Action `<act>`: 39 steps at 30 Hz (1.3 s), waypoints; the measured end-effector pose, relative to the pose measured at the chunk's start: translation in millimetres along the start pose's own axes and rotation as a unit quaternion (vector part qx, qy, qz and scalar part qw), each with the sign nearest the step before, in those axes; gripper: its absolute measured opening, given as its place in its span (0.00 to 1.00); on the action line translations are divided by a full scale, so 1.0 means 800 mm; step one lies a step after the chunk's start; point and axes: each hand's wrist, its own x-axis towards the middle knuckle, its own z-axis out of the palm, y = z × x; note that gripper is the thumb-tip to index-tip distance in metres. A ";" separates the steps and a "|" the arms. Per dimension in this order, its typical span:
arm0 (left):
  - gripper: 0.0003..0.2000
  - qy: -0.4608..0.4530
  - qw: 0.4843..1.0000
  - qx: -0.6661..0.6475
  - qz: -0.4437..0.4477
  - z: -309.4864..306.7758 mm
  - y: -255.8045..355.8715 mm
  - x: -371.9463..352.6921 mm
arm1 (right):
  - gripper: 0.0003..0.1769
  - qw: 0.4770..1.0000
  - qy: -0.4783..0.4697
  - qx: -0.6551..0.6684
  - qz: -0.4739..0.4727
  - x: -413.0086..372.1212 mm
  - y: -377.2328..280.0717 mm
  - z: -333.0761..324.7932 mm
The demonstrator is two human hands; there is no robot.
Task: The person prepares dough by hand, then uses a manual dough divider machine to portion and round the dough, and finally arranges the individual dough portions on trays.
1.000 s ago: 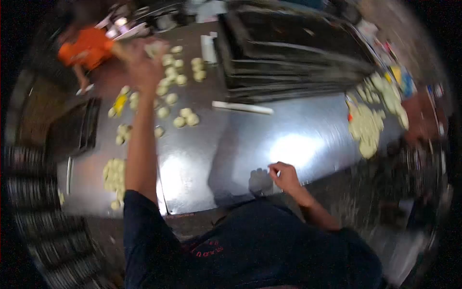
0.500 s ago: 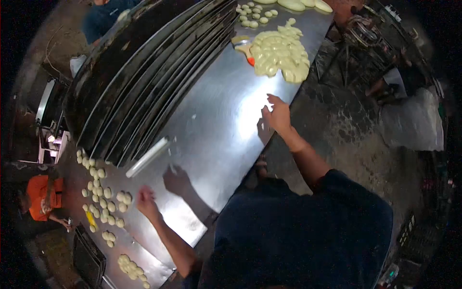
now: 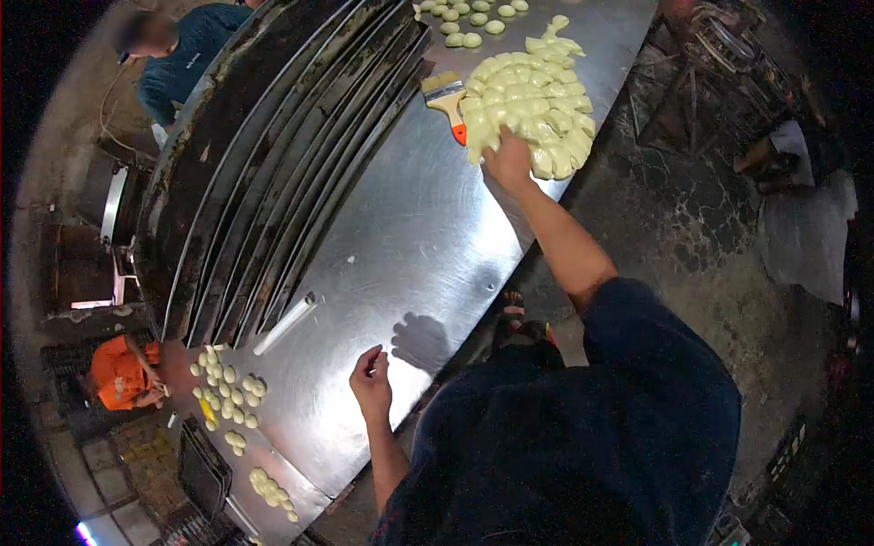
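A pile of pale yellow dough, cut into many pieces (image 3: pixel 533 100), lies on the metal table. My right hand (image 3: pixel 510 166) reaches to its near left edge, with thumb and finger around dough there; the other fingertips are hidden. A paintbrush (image 3: pixel 446 105) with a wooden, orange-tipped handle lies just left of the dough. Over the table's near edge, my left hand (image 3: pixel 371 387) hovers with loosely curled fingers apart and nothing visible in it.
The metal table (image 3: pixel 391 237) runs diagonally. Large dark trays (image 3: pixel 273 182) stand along its far side, near a white rolling pin (image 3: pixel 285 325). Dough balls (image 3: pixel 228 387) sit lower left, others (image 3: pixel 473 18) at the top. A person in orange (image 3: pixel 123 371) and another in teal (image 3: pixel 205 50) are beyond.
My right hand has moved up and left onto the dough. My left hand has shifted right, away from the dough balls. The camera view has also shifted.
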 end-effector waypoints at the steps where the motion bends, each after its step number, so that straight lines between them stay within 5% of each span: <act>1: 0.11 -0.003 1.000 0.001 0.019 0.002 0.006 0.000 | 0.29 0.997 -0.034 0.068 0.026 -0.014 -0.001 -0.018; 6: 0.12 0.003 1.000 -0.019 -0.004 -0.010 0.005 -0.016 | 0.18 0.992 -0.069 0.098 0.041 -0.138 -0.001 -0.071; 10: 0.12 -0.020 0.999 -0.041 0.001 -0.032 -0.016 -0.022 | 0.14 0.975 -0.220 -0.012 -0.029 -0.236 -0.037 -0.106; 13: 0.12 -0.034 0.996 -0.088 0.001 -0.037 -0.022 -0.022 | 0.15 0.917 -0.381 -0.071 -0.098 -0.293 -0.088 -0.105; 16: 0.14 -0.054 0.993 -0.100 0.043 -0.032 0.006 -0.008 | 0.22 0.804 -0.566 0.112 -0.141 -0.320 -0.191 -0.109; 19: 0.16 -0.056 0.986 -0.115 0.106 -0.039 0.024 0.007 | 0.22 0.731 -0.577 0.221 -0.289 -0.324 -0.288 -0.091; 21: 0.16 0.102 0.975 -0.145 0.138 -0.067 0.035 0.020 | 0.23 0.695 -0.572 0.253 -0.354 -0.313 -0.330 -0.082; 27: 0.19 0.281 0.950 -0.101 0.094 -0.106 0.052 0.029 | 0.18 0.749 -0.476 0.263 -0.378 -0.319 -0.390 -0.070; 29: 0.23 0.295 0.952 -0.049 0.059 -0.123 0.025 0.031 | 0.18 0.730 -0.407 0.205 -0.510 -0.303 -0.361 -0.055; 31: 0.31 0.208 0.975 0.060 0.045 -0.142 -0.013 0.024 | 0.20 0.706 -0.528 0.122 -0.456 -0.283 -0.340 -0.070; 33: 0.33 0.225 0.969 0.083 0.053 -0.152 -0.071 0.021 | 0.19 0.711 -0.581 0.077 -0.389 -0.278 -0.314 -0.084; 37: 0.27 0.223 0.964 0.147 -0.007 -0.131 -0.149 -0.021 | 0.18 0.709 -0.624 0.095 -0.315 -0.270 -0.258 -0.092; 39: 0.27 0.182 0.969 0.105 -0.131 -0.114 -0.168 -0.038 | 0.16 0.740 -0.609 0.070 -0.276 -0.275 -0.228 -0.084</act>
